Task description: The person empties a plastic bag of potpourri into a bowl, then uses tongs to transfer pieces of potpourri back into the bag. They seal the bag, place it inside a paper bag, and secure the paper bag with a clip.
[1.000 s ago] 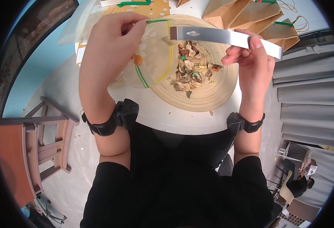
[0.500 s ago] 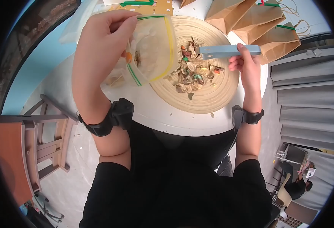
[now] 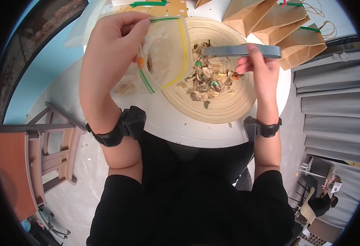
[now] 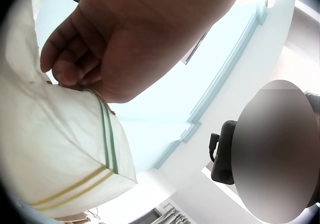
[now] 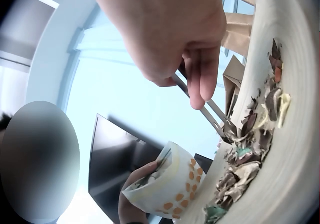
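My left hand [image 3: 114, 53] pinches the rim of a translucent zip bag [image 3: 169, 55] with green and yellow stripes along its mouth. The bag is held spread, with some dried bits visible inside. In my right hand [image 3: 264, 78] is a pair of metal tongs [image 3: 229, 51], gripped between thumb and fingers. The right wrist view shows the tongs' tips down at the dried petals and leaves [image 5: 245, 159], with a brownish piece between them. This potpourri lies heaped on a round, ringed wooden plate [image 3: 229, 112], to the right of the bag.
Several brown paper bags [image 3: 266, 20] stand at the back right of the round white table [image 3: 204, 139]. A yellow sheet [image 3: 176, 8] lies at the back. Loose crumbs dot the table's front edge. A wooden chair [image 3: 57, 143] stands at the left.
The tongs have moved from beside the bag's mouth to the potpourri, as my right hand shifted lower. My left hand has drifted slightly left with the bag, whose mouth now spreads wider in view.
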Motion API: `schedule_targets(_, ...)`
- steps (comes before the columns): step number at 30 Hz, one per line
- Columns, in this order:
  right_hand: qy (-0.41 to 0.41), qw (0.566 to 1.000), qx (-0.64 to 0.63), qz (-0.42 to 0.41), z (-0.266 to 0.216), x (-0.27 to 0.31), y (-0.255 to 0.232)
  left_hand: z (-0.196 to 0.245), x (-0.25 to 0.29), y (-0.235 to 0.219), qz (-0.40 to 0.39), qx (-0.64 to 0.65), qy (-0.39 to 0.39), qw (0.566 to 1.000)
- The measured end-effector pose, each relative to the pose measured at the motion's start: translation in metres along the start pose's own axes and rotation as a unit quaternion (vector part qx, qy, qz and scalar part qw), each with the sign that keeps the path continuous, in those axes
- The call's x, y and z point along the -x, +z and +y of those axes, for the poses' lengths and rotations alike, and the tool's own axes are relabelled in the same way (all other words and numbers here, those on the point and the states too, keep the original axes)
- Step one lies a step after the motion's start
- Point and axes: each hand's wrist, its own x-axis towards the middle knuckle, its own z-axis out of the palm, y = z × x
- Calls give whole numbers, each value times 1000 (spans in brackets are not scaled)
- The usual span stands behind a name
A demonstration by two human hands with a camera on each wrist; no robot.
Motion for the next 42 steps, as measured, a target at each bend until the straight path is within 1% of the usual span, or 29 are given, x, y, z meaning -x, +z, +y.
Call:
schedule_targets(3, -54, 996, -53, 42, -12, -1, -8, 1, -1, 1, -2, -9, 3, 1000)
schedule_targets(6, -98, 987, -126, 13, -32, 6, 1, 3, 0, 3, -8, -7, -6, 1000)
schedule_targets(7, -98, 986, -137, -14, -41, 11, 9, 4, 0, 3, -6, -11, -6, 1000)
schedule_targets(10, -96, 987, -118, -43, -49, 12, 13, 3, 0, 1, 4, -10, -3, 1000)
schedule_targets(11, -109, 987, -114, -44, -42, 4, 6, 2, 0, -1, 10, -2, -2, 1000)
schedule_targets(14, -70, 993, -88, -23, -14, -27, -21, -3, 0, -11, 19, 15, 0, 1000)
schedule_targets(15, -46, 998, -41, -20, -8, -35, -23, -3, -1, -15, 20, 18, 3, 1000)
schedule_targets(18, -14, 995, 43, -89, 5, -52, -20, -7, -3, -18, 23, 23, 9, 999)
schedule_targets(22, -5, 988, 74, -134, 4, -60, -6, -3, -1, -17, 28, 28, 2, 999)
schedule_targets(25, -15, 985, 115, -131, -6, -49, 3, -3, 0, -20, 25, 24, 5, 999)
schedule_targets(27, -32, 985, 114, -128, -9, -40, 9, -4, -1, -20, 20, 25, 14, 999)
schedule_targets(34, -49, 979, 152, -129, -18, -21, 17, -1, 1, -14, 17, 10, -7, 1000)
schedule_targets(37, -67, 983, 125, -114, -19, -19, 15, -1, 1, -14, 15, 10, -5, 1000)
schedule_targets(40, -124, 989, 25, -76, -35, -15, 10, -1, 2, -14, 11, 8, -4, 1000)
schedule_targets(41, -147, 987, 9, -61, -43, -12, 9, -1, 2, -13, 11, 8, -3, 1000)
schedule_targets(42, -163, 984, -25, -61, -50, -8, 11, 0, 1, -12, 10, 8, -1, 1000)
